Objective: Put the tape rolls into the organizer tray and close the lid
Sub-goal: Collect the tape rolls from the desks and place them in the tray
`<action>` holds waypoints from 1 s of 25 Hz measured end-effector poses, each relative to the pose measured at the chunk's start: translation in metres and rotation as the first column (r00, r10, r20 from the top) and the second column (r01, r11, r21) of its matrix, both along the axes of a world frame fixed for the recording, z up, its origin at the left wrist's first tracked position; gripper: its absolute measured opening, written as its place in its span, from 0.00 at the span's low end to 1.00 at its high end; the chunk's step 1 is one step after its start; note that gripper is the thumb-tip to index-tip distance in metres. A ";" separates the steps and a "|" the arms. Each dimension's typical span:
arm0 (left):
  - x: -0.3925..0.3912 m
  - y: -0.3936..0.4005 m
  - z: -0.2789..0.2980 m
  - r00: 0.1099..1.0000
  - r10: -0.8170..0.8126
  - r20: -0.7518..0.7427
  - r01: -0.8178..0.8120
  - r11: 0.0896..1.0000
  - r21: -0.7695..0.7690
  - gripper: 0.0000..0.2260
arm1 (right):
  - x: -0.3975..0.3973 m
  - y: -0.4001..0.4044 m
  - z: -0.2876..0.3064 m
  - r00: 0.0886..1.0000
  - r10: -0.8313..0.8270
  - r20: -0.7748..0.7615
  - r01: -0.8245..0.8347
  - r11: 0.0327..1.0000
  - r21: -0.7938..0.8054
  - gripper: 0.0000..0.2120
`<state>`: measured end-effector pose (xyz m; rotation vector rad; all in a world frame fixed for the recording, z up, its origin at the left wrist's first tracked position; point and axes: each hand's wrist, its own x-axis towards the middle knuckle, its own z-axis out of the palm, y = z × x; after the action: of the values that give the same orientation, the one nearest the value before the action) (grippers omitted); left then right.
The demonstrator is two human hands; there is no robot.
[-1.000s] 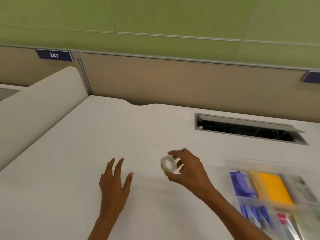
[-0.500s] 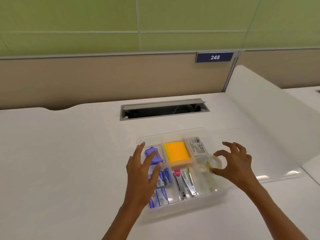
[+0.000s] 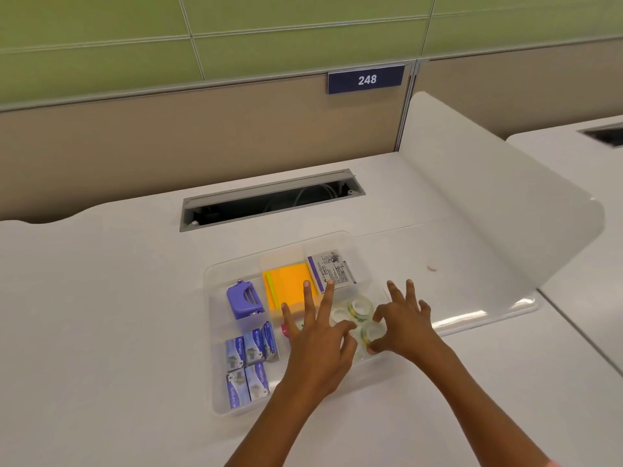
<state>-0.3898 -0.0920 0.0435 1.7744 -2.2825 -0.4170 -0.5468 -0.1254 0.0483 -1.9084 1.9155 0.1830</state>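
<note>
Both hands hover over the organizer tray (image 3: 215,332): left hand (image 3: 318,342) fingers splayed, holding nothing; right hand (image 3: 403,326) fingertips pinch a tape roll (image 3: 370,332) in its right-hand compartment.

I see bare surface (image 3: 101,315) left of the organizer tray (image 3: 210,365); a white divider (image 3: 488,203) walls its right.

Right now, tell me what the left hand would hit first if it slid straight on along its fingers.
Probably the white printed packet: the left hand points up and away over the organizer tray, one fingertip at the packet's near edge. Its height above the tray is unclear.
</note>
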 end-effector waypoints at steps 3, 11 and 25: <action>-0.008 -0.005 -0.005 0.994 0.001 0.112 -0.002 1.000 0.014 0.15 | -0.004 -0.001 0.002 0.999 0.010 0.051 -0.008 0.999 -0.039 0.24; -0.016 -0.010 -0.007 0.988 0.036 0.147 -0.045 0.997 0.056 0.12 | -0.005 0.002 -0.004 0.980 0.198 0.009 -0.191 0.956 -0.220 0.13; -0.016 -0.009 -0.011 0.996 0.077 0.046 -0.081 0.993 0.088 0.11 | -0.007 0.005 -0.005 0.975 0.219 0.049 -0.198 0.942 -0.270 0.14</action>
<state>-0.4055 -0.1007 0.0321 1.9274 -2.2457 -0.4779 -0.5540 -0.1204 0.0437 -2.2582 1.7555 -0.0901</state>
